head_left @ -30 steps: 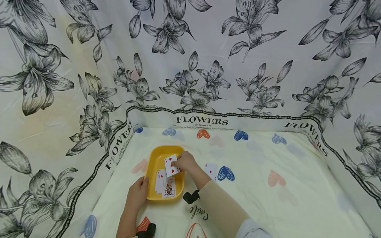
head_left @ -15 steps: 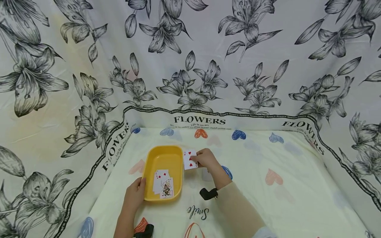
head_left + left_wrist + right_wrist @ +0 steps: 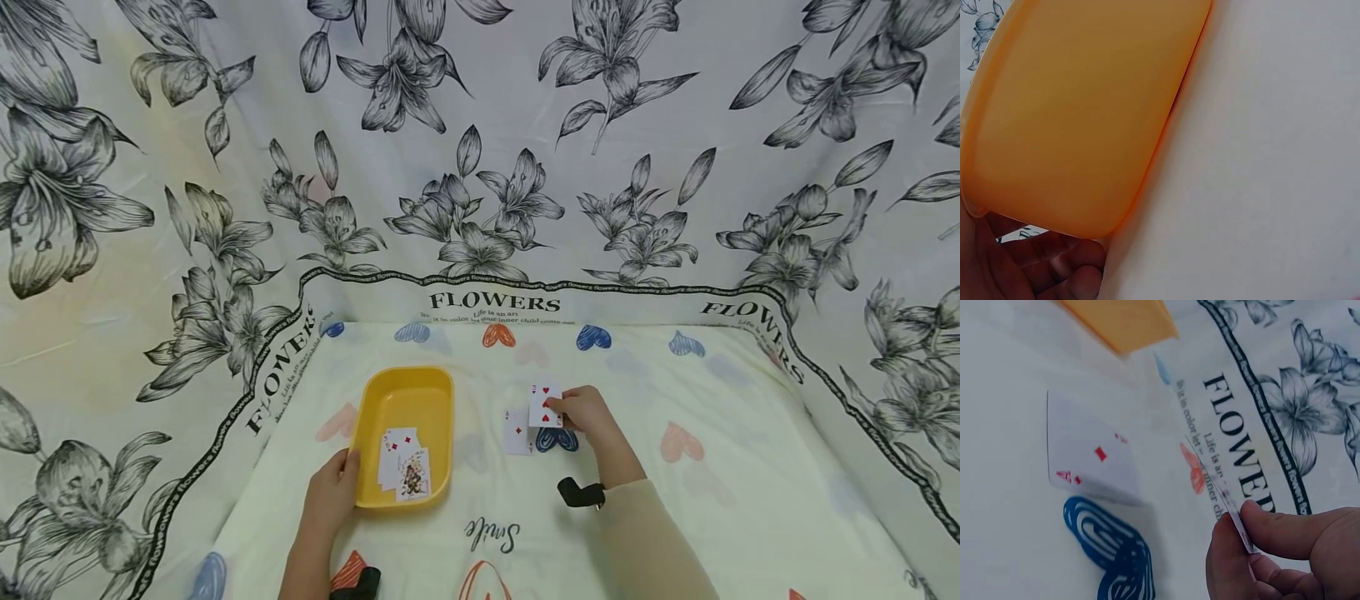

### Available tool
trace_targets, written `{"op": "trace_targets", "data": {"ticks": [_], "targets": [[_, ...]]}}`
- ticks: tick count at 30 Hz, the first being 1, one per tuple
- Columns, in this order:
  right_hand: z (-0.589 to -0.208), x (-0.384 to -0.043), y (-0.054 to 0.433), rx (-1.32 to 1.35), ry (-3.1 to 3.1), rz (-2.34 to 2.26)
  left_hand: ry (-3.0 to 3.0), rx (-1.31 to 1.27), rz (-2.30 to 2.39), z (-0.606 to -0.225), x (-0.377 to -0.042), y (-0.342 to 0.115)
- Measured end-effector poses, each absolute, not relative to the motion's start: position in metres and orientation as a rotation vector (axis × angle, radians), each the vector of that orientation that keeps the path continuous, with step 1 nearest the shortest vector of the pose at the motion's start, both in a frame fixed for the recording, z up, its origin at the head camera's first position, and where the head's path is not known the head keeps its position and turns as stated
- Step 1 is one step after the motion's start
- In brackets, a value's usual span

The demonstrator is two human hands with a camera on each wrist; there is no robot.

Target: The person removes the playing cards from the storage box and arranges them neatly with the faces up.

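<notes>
In the head view my left hand (image 3: 330, 496) grips the near left side of a yellow plastic tray (image 3: 408, 400). The left wrist view shows its fingers (image 3: 1054, 262) curled beneath the tray's underside. Between thumb and fingers, my right hand (image 3: 588, 412) pinches a three of hearts playing card (image 3: 538, 410), seen nearly edge-on from the right wrist. This card is raised and overlaps an ace of diamonds (image 3: 515, 433) lying face up on the cloth. Inside the tray lie overlapping cards, a diamonds card (image 3: 395, 442) and a picture card (image 3: 413, 477) with a multicoloured figure.
A pale cloth (image 3: 637, 517) printed with hearts and the word Smile covers the surface. White fabric with black flowers (image 3: 517, 200) hangs behind and at the sides. Black straps circle both wrists, the right one (image 3: 581, 492) below a beige sleeve (image 3: 652, 542).
My right hand has lifted the three of hearts out of the tray and carried it right, over beside the ace of diamonds. My left hand keeps its grip on the tray.
</notes>
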State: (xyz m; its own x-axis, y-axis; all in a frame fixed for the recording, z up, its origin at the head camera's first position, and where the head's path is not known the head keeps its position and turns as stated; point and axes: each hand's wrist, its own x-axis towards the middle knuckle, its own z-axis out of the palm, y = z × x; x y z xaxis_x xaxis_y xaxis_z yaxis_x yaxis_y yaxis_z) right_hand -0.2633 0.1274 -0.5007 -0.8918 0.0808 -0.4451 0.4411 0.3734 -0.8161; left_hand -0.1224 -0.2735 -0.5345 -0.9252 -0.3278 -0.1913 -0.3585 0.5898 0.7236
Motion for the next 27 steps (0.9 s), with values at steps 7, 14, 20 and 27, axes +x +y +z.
{"op": "trace_targets", "data": {"ticks": [7,14,20,27], "targets": [[-0.515,-0.26,0.151,0.498,2.361,-1.449,2.769,-0.596,1.284,-0.533,-0.123,-0.276],[-0.523,-0.254,0.16,0.465,2.459,-1.265,2.761,-0.601,1.275,-0.533,-0.124,-0.274],[-0.527,-0.245,0.162,0.464,2.537,-1.214,2.753,-0.6,1.282,-0.535,-0.123,-0.274],[-0.531,-0.237,0.159,0.445,2.734,-1.052,2.755,-0.575,1.286,-0.532,-0.123,-0.274]]}}
